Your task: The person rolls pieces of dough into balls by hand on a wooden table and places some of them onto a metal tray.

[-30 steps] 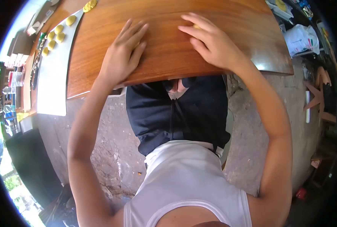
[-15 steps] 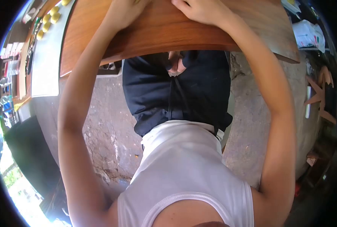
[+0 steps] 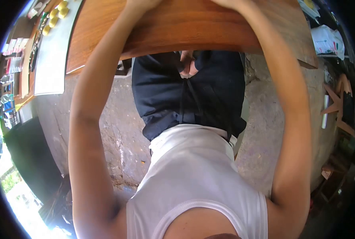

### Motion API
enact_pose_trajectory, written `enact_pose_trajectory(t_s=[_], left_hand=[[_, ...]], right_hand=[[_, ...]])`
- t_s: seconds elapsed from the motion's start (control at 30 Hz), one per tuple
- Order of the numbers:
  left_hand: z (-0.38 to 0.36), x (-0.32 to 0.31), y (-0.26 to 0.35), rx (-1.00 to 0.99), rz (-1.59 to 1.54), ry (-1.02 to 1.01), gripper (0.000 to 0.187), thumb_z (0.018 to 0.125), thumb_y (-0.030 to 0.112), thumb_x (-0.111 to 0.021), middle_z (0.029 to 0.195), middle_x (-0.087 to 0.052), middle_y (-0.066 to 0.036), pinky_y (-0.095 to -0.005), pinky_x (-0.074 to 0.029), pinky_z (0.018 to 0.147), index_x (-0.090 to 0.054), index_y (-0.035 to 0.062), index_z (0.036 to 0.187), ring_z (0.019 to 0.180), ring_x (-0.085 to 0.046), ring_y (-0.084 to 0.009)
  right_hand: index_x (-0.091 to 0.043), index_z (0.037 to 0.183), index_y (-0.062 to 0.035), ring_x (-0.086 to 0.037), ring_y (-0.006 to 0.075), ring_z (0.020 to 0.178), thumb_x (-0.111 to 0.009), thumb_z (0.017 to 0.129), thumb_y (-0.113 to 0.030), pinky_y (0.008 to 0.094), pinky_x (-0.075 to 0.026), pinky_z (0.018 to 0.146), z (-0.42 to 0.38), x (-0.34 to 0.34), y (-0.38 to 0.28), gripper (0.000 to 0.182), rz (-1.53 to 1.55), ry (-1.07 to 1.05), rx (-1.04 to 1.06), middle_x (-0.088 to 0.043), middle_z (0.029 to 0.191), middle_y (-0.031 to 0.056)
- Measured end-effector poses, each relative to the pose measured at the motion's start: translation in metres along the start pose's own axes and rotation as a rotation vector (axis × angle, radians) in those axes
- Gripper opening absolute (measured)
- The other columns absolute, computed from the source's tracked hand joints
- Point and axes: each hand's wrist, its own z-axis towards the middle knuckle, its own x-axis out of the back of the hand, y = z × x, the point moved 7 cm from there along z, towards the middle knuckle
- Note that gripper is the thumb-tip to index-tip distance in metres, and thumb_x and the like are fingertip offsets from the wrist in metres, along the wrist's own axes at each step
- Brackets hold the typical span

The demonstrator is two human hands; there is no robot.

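Straight ahead lies the wooden table, with the person's left hand and right hand over it; the view's upper edge cuts off their fingers, so whether they spread or pinch anything cannot be told. Leftward, yellow balls sit on a pale board; dark trousers show below the table's near edge.

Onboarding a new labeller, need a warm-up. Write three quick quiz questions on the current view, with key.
1. True or false: the yellow balls lie on the white panel at the person's left.
2. The top of the table looks: A) green and tiled; B) brown and wood-grained; C) cloth-covered.
3. Short answer: can you tell whether the left hand or right hand grips anything? Why?

Key: 1. True. 2. B. 3. No; the picture's top edge cuts off both hands.
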Motion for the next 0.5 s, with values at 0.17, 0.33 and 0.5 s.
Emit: enact_pose_trajectory(t_s=[0.17,0.33,0.5], left_hand=[[-0.093,0.043,0.032,-0.292,0.028,0.021,0.036,0.105,0.025,-0.058,0.137,-0.064,-0.021,-0.0438,-0.047,0.11,-0.068,0.0046,0.133,0.135,-0.057,-0.038],[-0.084,0.047,-0.015,-0.182,0.003,0.111,0.034,0.099,0.025,-0.063,0.134,-0.068,-0.013,-0.0452,-0.055,0.099,-0.072,0.0077,0.126,0.119,-0.066,-0.038],[0.001,0.0,-0.008,-0.016,0.145,-0.025,0.043,0.101,0.036,-0.057,0.143,-0.063,-0.014,-0.0444,-0.05,0.106,-0.069,0.0112,0.134,0.124,-0.063,-0.0375]], right_hand=[[-0.068,0.129,0.0021,-0.053,0.0395,0.138,-0.059,0.093,-0.015,0.0443,-0.043,0.116,-0.087,0.047,-0.045,0.041,0.116,-0.043,0.159,-0.06,0.143,0.0252],[-0.072,0.126,-0.0048,-0.062,0.0351,0.13,-0.074,0.094,-0.026,0.0427,-0.05,0.108,-0.093,0.054,0.034,0.038,-0.08,0.048,0.038,-0.068,0.135,0.0162],[-0.067,0.131,0.0,-0.048,0.0371,0.143,-0.065,0.092,-0.026,0.043,-0.038,0.12,-0.004,0.006,0.059,0.047,-0.056,0.067,-0.239,-0.054,0.149,0.026]])
